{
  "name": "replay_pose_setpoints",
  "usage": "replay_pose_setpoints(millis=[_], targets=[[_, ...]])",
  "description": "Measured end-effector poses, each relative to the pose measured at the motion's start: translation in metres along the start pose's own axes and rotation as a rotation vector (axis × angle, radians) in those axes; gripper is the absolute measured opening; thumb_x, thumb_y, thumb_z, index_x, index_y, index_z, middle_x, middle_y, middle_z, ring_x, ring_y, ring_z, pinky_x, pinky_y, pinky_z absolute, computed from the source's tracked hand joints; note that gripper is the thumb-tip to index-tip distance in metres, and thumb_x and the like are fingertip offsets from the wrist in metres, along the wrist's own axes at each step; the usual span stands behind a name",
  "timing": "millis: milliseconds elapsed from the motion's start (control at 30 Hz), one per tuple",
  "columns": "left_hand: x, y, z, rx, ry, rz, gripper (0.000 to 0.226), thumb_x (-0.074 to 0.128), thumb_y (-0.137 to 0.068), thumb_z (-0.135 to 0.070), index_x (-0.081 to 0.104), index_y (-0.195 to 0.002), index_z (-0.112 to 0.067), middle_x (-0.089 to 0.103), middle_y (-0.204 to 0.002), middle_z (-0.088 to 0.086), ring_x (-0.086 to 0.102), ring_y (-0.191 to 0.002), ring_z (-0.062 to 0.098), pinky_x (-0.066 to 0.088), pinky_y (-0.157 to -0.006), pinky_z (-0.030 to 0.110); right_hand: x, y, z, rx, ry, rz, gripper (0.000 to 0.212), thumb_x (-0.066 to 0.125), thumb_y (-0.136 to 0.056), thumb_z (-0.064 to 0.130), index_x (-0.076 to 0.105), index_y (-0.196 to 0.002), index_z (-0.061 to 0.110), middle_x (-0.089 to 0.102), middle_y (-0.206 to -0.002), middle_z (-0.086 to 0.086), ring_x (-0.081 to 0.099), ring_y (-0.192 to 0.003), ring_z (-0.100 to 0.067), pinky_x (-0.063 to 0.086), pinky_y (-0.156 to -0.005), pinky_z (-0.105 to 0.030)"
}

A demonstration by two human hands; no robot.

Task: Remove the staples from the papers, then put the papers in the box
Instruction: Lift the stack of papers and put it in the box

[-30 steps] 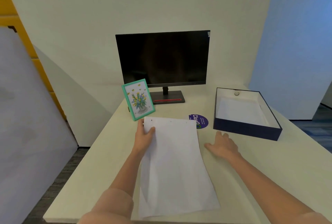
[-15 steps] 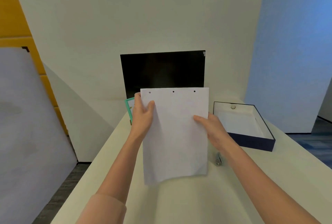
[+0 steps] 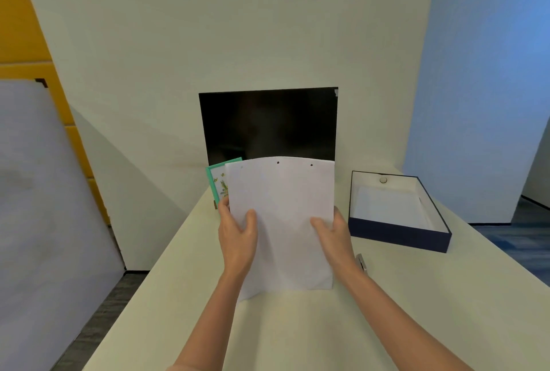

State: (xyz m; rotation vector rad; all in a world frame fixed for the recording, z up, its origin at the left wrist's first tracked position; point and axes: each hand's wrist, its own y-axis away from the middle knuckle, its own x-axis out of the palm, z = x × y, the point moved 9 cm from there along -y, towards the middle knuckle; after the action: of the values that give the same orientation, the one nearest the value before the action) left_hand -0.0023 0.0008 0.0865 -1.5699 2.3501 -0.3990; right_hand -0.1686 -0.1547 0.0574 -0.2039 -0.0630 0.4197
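I hold a stack of white papers [image 3: 282, 221] upright in front of me, its lower edge resting on the cream desk [image 3: 297, 329]. Small dark marks show near its top edge. My left hand [image 3: 238, 236] grips the left side, thumb on the front. My right hand [image 3: 333, 236] grips the right side the same way. The dark blue box [image 3: 398, 235] with a white inside lies open on the desk to the right, with white paper lying in it. A small metal tool [image 3: 362, 263] lies on the desk just right of my right wrist, partly hidden.
A dark monitor [image 3: 268, 123] stands behind the papers against the wall. A green-framed flower picture [image 3: 216, 181] leans at the left, mostly hidden by the papers. The desk's left edge drops to the floor; a large grey board [image 3: 44, 221] leans at the far left.
The papers lay flat on the desk under my left hand; both hands lifted them upright, then slid down their sides as the lower edge came to rest on the desk.
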Motion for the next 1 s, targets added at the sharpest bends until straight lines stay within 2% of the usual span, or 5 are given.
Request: replay_pose_setpoints(millis=[400,533,700,833,1000], targets=[[0.007,0.031,0.051,-0.125,-0.036,0.11,0.022,0.054,-0.089,-0.003,0.05,-0.104,-0.019,0.056,-0.087,-0.017,0.057,-0.089,0.021,0.039,-0.078,0.027,-0.016,0.024,-0.067,0.139,0.182,-0.001,0.016,0.052,-0.084,0.003,0.054,-0.096,0.013,0.058,-0.076,0.0,0.05,-0.065,-0.016,0.042,-0.061,-0.028],[0.036,0.022,0.029,-0.08,-0.053,0.197,0.029,0.051,-0.092,-0.006,0.051,-0.119,-0.016,0.057,-0.099,-0.009,0.055,-0.092,0.017,0.04,-0.081,0.027,-0.027,0.026,-0.077,0.24,0.21,0.134,0.034,0.044,-0.084,0.002,0.05,-0.107,0.026,0.058,-0.096,0.003,0.062,-0.071,-0.015,0.056,-0.066,-0.037],[0.109,0.023,0.026,-0.158,-0.173,0.457,0.035,0.042,-0.096,-0.01,0.036,-0.13,-0.01,0.053,-0.118,0.003,0.051,-0.096,0.023,0.042,-0.081,0.032,-0.092,0.0,-0.075,0.291,0.037,-0.071,0.037,0.038,-0.082,-0.008,0.052,-0.112,0.009,0.059,-0.1,-0.006,0.065,-0.072,-0.024,0.06,-0.066,-0.049],[0.182,0.026,0.019,-0.204,-0.25,0.733,0.044,0.038,-0.092,-0.005,0.026,-0.134,-0.014,0.049,-0.124,0.008,0.058,-0.096,0.029,0.057,-0.057,0.031,-0.152,-0.046,-0.074,0.337,0.041,-0.188,0.044,0.032,-0.081,-0.012,0.052,-0.115,0.007,0.056,-0.112,-0.012,0.063,-0.087,-0.03,0.061,-0.065,-0.048],[0.264,0.007,-0.002,-0.034,-0.438,0.725,0.034,0.045,-0.092,0.0,0.044,-0.124,-0.008,0.063,-0.108,0.015,0.067,-0.074,0.025,0.054,-0.055,0.025,-0.212,-0.108,-0.065,0.374,0.401,-0.196,0.043,0.031,-0.088,-0.006,0.048,-0.126,0.008,0.058,-0.118,-0.016,0.067,-0.07,-0.03,0.061,-0.06,-0.044]])
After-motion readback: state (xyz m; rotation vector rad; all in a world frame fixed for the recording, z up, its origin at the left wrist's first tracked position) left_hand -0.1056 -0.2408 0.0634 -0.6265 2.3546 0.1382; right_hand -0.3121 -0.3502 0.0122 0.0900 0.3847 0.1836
